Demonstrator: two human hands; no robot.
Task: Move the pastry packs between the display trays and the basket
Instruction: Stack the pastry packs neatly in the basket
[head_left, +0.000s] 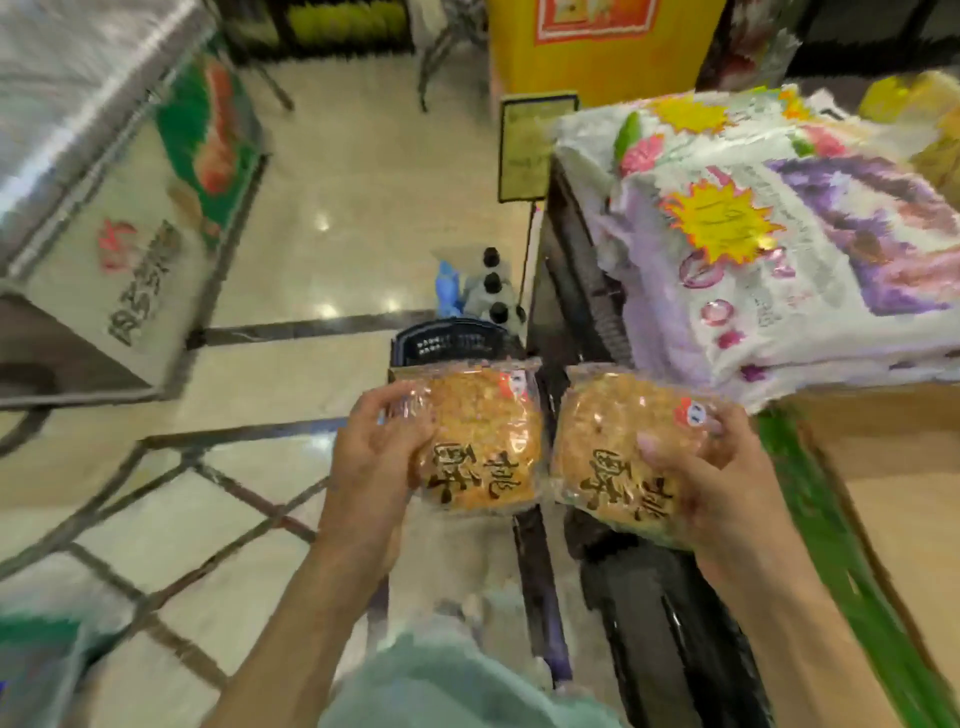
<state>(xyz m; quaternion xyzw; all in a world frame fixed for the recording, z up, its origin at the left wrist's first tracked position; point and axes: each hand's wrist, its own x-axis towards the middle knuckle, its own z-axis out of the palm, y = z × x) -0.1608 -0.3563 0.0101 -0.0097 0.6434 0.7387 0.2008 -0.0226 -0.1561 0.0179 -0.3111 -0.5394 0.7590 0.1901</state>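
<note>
While each hand clamps one pastry pack, left hand (374, 457) curled round the left pack (483, 441) and right hand (717, 483) round the right pack (618, 457), both held in the air side by side, nearly touching, printed faces up. Dark basket (447, 340) on the floor straight ahead of and below the packs, just past the left pack's far edge, so likely nearer the left hand; long axes of both packs running away from the body, toward it. Open tiled floor (322, 208) to the left; to the right, close by the right pack, the desk edge (566, 291) stacked with big printed bags (779, 249).
</note>
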